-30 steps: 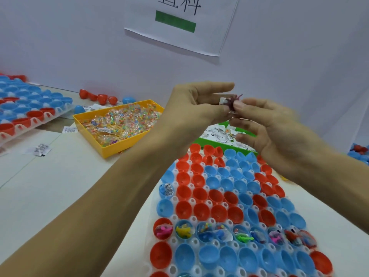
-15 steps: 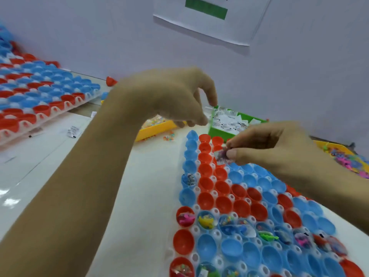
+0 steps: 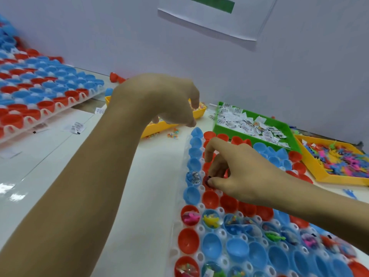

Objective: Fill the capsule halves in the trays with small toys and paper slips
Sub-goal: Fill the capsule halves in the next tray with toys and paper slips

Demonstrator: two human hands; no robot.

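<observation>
A small dark toy (image 3: 208,179) sat pinched in the right hand (image 3: 242,174), low over a red capsule half (image 3: 206,185) in the near tray (image 3: 200,229); the left hand (image 3: 159,100) hung loosely curled, holding nothing, above the yellow bin (image 3: 153,129)

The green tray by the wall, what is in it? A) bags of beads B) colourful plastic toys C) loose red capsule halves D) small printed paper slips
D: the green tray is heaped with small white paper slips printed in black, while the colourful toys lie in the yellow tray to its right.
</observation>
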